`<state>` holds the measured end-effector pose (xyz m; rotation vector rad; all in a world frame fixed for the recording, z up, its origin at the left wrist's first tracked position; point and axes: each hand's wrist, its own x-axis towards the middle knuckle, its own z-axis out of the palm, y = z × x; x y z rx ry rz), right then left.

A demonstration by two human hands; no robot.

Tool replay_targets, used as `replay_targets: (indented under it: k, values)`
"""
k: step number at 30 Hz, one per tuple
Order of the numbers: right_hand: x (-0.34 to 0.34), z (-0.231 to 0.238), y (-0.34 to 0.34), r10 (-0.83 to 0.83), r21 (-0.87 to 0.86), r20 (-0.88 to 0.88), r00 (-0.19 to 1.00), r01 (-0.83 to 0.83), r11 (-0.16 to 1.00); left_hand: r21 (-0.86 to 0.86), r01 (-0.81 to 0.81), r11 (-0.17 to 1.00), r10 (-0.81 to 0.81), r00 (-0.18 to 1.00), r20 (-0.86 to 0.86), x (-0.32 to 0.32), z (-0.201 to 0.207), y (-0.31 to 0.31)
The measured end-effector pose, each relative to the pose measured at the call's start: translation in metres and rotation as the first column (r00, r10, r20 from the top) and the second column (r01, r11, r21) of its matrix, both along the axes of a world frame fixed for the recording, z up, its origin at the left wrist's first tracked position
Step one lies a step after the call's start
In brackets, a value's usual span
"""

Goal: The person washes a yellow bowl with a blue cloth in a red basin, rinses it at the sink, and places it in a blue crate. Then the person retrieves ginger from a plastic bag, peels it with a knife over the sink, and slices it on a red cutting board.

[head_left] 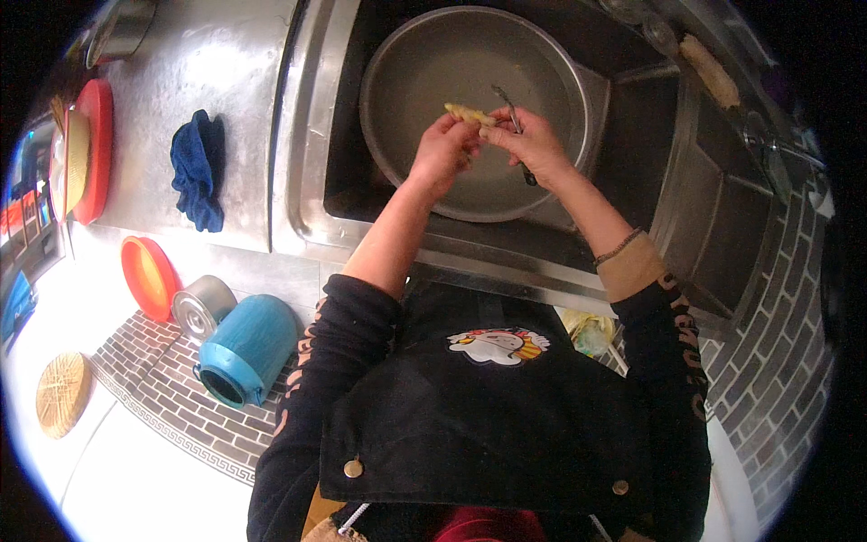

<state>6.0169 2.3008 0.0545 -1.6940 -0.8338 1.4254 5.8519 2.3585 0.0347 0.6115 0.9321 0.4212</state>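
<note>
Both hands are working together over the wide round grey metal basin (433,172) sitting in the steel sink (312,135). The left hand (444,149) is closing its fingers around a small pale yellow knobbly piece of root (469,113), holding it above the basin. The right hand (533,143) is gripping a thin metal peeler or knife (517,122), its tip lying right beside the root.

The blade is working very close to the left fingertips, so a slip on the wet, uneven root could nick a finger. The piece is small and pinched only at one end; it could twist free and drop into the basin. Whether the basin is holding water I cannot tell.

Counting: one root piece, one blade, one basin. On the steel desk (226,54) to the left, one crumpled dark blue cloth (197,170) is lying. Lower down are standing one teal plastic jug on its side (246,348), one small steel pot (202,305), one orange bowl (149,275), one red round board (96,149) and one woven round mat (63,393).
</note>
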Motion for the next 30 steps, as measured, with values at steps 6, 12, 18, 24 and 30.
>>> replay_targets:
  k: [6, 12, 18, 24, 30]
  values:
    - [0.016, -0.007, 0.009, 0.213, 0.176, 0.185, 0.959, -0.246, 0.953, 0.197, 0.248, 0.949, -0.217, 0.962, -0.165, 0.003, 0.010, -0.004]
    - [0.039, 0.023, 0.015, 0.293, -0.149, 0.677, 0.675, -0.265, 0.953, 0.107, 0.158, 0.982, -0.150, 0.986, -0.079, 0.002, 0.004, -0.004]
    - [0.031, 0.008, 0.009, 0.408, -0.302, 0.909, 0.090, -0.534, 0.790, 0.331, 0.118, 0.936, -0.037, 0.970, -0.239, 0.006, 0.001, -0.009]
    - [0.061, 0.020, 0.019, 0.418, -0.402, 0.908, -0.023, -0.325, 0.856, 0.156, -0.112, 0.981, 0.134, 0.981, -0.138, -0.001, 0.003, -0.002]
    - [0.027, -0.005, 0.025, 0.374, -0.399, 0.909, -0.185, -0.646, 0.651, -0.307, -0.139, 0.942, 0.143, 0.990, -0.008, -0.003, -0.015, 0.003]
